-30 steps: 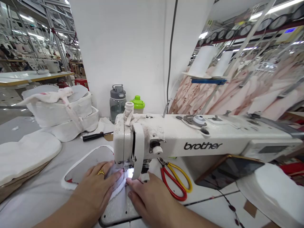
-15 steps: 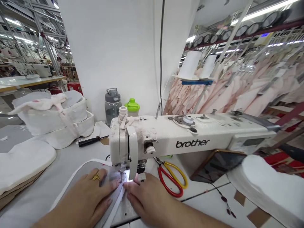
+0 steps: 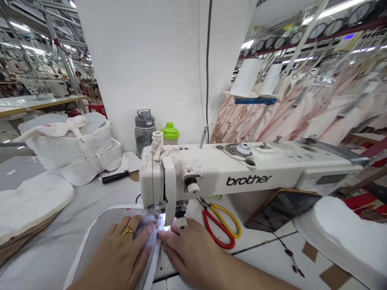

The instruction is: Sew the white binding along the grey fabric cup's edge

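Note:
A grey fabric piece with a white edging (image 3: 83, 241) lies under the needle of a white sewing machine (image 3: 208, 169). On the fabric, just left of the lit needle area, my left hand (image 3: 121, 247) rests flat with its fingers stretched out and a gold-coloured ring on one finger. My right hand (image 3: 193, 245) is on the other side of the needle, its thumb and forefinger closed at the white edging; its other fingers are partly hidden behind the machine head. The presser foot (image 3: 157, 221) is beside my left fingertips.
Scissors with red and yellow handles (image 3: 222, 225) lie right of my right hand. A black-handled tool (image 3: 115, 177), a grey-lidded bottle (image 3: 145, 131) and a green-lidded cup (image 3: 170, 133) are behind. White padded pieces (image 3: 33, 203) are stacked left, others (image 3: 347, 229) right. A dark-screened device (image 3: 281, 209) leans under the arm.
My left hand has shifted slightly right and towards me on the fabric. My right hand stays almost in place beside the needle. The whole view has moved a little.

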Demonstrator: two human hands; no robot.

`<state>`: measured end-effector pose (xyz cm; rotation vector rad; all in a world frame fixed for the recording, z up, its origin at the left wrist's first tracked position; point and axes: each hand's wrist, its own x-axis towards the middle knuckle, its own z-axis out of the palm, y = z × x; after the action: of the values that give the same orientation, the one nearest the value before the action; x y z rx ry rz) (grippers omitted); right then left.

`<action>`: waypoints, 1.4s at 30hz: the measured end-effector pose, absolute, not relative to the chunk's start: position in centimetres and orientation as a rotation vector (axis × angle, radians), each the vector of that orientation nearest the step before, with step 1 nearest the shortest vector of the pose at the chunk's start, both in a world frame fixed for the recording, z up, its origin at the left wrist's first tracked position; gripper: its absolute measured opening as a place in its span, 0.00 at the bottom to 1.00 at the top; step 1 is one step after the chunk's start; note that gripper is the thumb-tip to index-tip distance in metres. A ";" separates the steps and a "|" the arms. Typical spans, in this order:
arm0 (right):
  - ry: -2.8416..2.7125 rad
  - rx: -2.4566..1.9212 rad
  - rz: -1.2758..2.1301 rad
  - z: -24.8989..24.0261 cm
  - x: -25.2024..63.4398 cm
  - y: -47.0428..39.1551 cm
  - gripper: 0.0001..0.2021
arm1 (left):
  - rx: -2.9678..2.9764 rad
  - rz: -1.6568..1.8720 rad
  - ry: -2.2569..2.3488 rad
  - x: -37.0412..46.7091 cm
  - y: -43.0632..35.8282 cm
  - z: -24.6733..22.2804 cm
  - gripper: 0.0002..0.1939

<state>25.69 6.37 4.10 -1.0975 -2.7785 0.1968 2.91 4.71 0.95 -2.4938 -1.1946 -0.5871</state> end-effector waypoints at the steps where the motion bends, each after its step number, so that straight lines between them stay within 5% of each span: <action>1: -2.760 -1.120 0.193 4.0 25.7 6.4 0.15 | -2.496 -0.594 -1.201 2.9 4.7 0.9 0.17; 17: -2.743 -1.113 0.183 3.3 25.7 6.4 0.15 | -2.913 -0.382 -1.433 0.2 5.0 1.8 0.26; 27: -2.792 -1.004 0.217 3.2 26.1 6.4 0.12 | -2.684 -0.582 -1.459 1.8 5.0 -0.3 0.22; 31: -2.775 -1.139 0.253 3.3 25.7 6.4 0.15 | -2.782 -0.658 -1.376 1.9 5.5 0.5 0.12; 42: -2.815 -1.029 0.221 3.2 26.1 6.6 0.15 | -3.075 -0.446 -1.234 0.5 7.1 2.0 0.19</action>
<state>26.06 6.57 3.23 -1.0293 -2.8155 0.2214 0.51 7.14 2.05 -3.0750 -1.2335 -0.4456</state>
